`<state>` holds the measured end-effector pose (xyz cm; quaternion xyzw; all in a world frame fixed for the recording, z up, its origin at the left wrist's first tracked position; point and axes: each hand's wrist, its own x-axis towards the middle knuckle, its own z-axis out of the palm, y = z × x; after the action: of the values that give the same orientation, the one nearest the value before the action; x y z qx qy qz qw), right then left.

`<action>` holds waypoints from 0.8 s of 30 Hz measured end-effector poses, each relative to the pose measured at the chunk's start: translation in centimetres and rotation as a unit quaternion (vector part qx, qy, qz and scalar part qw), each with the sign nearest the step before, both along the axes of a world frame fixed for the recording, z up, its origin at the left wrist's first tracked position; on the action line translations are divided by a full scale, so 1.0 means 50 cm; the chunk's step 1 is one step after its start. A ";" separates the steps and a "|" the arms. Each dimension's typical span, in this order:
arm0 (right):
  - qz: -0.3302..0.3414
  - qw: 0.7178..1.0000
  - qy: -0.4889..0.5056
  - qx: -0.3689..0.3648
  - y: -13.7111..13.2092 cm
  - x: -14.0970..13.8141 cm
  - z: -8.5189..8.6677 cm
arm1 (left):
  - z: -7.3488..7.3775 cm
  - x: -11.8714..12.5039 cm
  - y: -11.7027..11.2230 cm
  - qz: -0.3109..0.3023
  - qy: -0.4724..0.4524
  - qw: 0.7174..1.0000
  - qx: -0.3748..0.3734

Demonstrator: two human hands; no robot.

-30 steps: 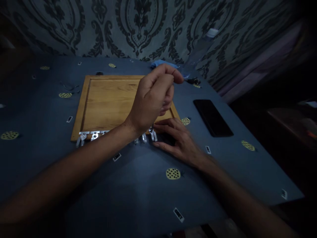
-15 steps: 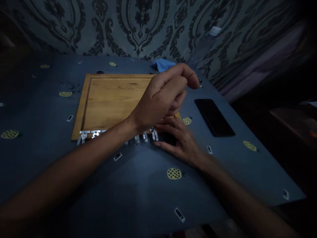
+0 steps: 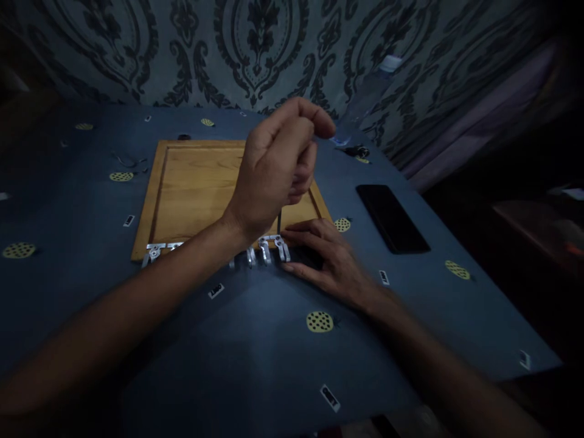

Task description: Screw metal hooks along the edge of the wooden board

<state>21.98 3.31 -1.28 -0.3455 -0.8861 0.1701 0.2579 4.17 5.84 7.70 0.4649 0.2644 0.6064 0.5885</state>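
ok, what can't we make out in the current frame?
All in the head view:
Upper end of the thin shaft: hidden by the left hand.
Middle of the row of metal pieces: hidden behind the left forearm.
Dark patch inside the right hand: too dim to tell object from shadow.
Items below the table's near edge: dim, cut off by the bottom edge.

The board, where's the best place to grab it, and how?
Pinch the board by its left edge, from the left, probably thumb on top: it lies flat, that edge is straight and uncovered, while metal pieces line the near edge.
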 end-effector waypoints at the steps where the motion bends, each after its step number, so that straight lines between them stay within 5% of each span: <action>1: 0.000 1.000 0.001 -0.003 0.000 0.000 0.001 | 0.001 0.001 0.000 0.004 0.001 1.000 -0.001; 11: 0.002 1.000 -0.001 0.002 0.001 0.000 -0.001 | -0.020 0.008 -0.001 -0.003 0.001 1.000 0.005; 24: -0.005 1.000 0.000 0.005 0.002 0.000 -0.005 | -0.011 0.009 -0.013 -0.013 0.011 1.000 0.003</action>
<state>21.96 3.40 -1.52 -0.3491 -0.8851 0.1646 0.2600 4.61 5.22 7.14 0.4770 0.2630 0.5939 0.5922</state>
